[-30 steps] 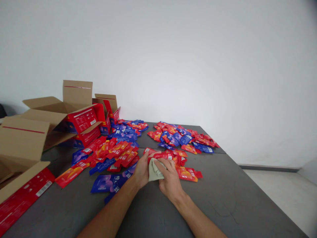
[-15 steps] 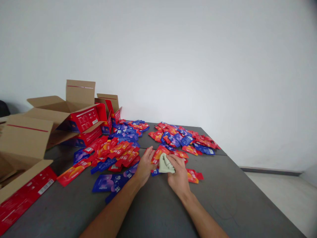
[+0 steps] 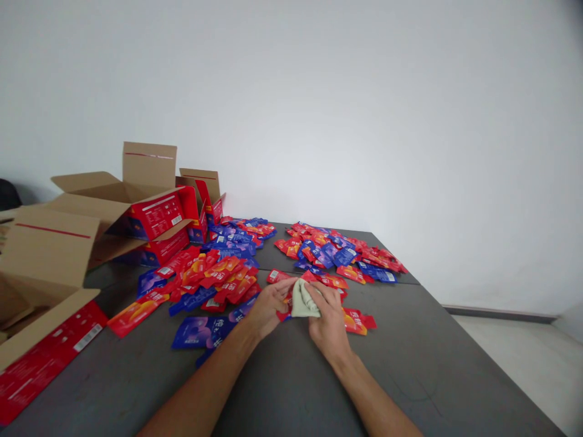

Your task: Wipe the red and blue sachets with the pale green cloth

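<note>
My right hand (image 3: pixel 328 318) is closed on a folded pale green cloth (image 3: pixel 300 303), bunched under its fingers. Close beside it, my left hand (image 3: pixel 269 308) has its fingers curled round a red pouch (image 3: pixel 286 309), most of which the fingers and the cloth hide. The cloth lies against this pouch, between the two hands. Just behind my left fingertips shows a red pouch end with a white label (image 3: pixel 276 276); whether it belongs to the held pouch I cannot tell. Blue pouches (image 3: pixel 198 332) lie by my left forearm, and a red-orange pouch (image 3: pixel 357 320) lies right of my right hand.
Piles of red and blue pouches cover the dark table (image 3: pixel 432 346) at left (image 3: pixel 223 276) and at the back (image 3: pixel 328 249). Open cardboard boxes (image 3: pixel 157 215) stand along the left, one (image 3: pixel 54 340) close in front. A white wall (image 3: pixel 319 121) rises behind the table.
My left hand has closed in towards the cloth, fingers now bent round the pouch. The red pouch's orange front, visible before, is now mostly hidden. The right hand still grips the cloth.
</note>
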Available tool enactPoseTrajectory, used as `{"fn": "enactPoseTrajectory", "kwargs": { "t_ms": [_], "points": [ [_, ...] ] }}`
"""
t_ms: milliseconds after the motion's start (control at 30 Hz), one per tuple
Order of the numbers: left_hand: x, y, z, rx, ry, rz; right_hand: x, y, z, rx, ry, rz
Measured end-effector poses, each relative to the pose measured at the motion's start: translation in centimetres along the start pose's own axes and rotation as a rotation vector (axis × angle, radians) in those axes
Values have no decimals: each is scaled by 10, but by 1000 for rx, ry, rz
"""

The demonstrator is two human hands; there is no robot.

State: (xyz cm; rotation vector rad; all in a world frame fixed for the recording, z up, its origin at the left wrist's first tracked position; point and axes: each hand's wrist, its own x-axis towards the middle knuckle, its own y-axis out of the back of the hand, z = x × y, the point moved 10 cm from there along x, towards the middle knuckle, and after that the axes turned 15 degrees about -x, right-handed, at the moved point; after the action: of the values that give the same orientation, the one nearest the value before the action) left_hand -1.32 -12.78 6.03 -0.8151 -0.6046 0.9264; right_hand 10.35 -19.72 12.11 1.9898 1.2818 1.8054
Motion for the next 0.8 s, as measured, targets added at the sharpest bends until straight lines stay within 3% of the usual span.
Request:
{"fn": "enactPoseTrajectory", "kwargs": {
  "t_ms": [200, 433, 533, 800],
  "points": [
    [-4, -12, 0, 30, -15, -63, 4, 13, 21, -129, -91, 57],
    [0, 4, 5, 91, -61, 11, -3, -14, -24, -28, 89, -157],
    [1, 9, 10, 169, -93, 41, -5, -17, -31, 15, 98, -191],
    [-7, 8, 69, 859, -412, 97, -3, -17, 22, -83, -79, -128]
  ]
}}
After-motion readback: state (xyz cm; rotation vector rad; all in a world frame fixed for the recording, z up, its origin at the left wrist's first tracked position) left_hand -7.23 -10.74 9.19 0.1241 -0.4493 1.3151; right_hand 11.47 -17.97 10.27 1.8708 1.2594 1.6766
